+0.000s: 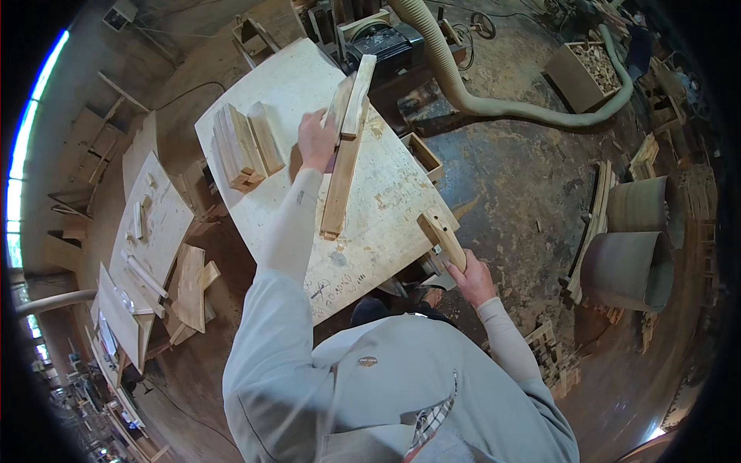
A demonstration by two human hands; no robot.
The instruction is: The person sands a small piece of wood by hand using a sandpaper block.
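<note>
My left hand [315,139] reaches over the pale worktable [293,77] and is closed on a short wooden strip [340,102], its fingertips partly hidden. Right beside that strip, a lighter wooden strip [358,96] lies across the upper part of a long wooden board [343,189]. At the table's near right corner my right hand [472,279] grips the lower end of a wooden piece with small dark holes [442,241]. To the left of my left hand, several wooden boards [243,147] stand close together in a stack on the table.
A black motor [384,46] sits beyond the table, with a thick ribbed hose [448,69] curving right. A box of wood scraps [587,73] and two drums [627,270] stand on the right. Leftward is another table [158,208] with loose wood.
</note>
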